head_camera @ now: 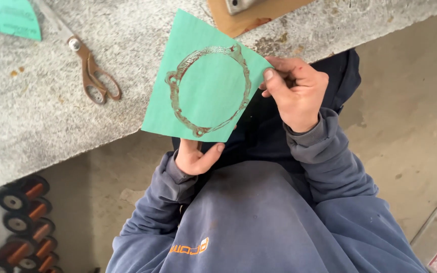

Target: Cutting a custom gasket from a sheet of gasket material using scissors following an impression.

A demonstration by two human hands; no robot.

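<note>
A green paper sheet (206, 81) with a dark ring-shaped imprint is held up over the edge of the stone bench (51, 116). My right hand (297, 91) pinches the sheet's right edge, thumb on top. My left hand (194, 159) sits under the sheet's lower edge, with the fingers hidden behind the paper and the thumb showing.
Rusty scissors (92, 71) lie on the bench to the left. Another green sheet (8, 17) lies at the far left corner, and a brown board with a metal part (244, 12) at the top. Spools of copper wire (24, 222) lie on the floor at lower left.
</note>
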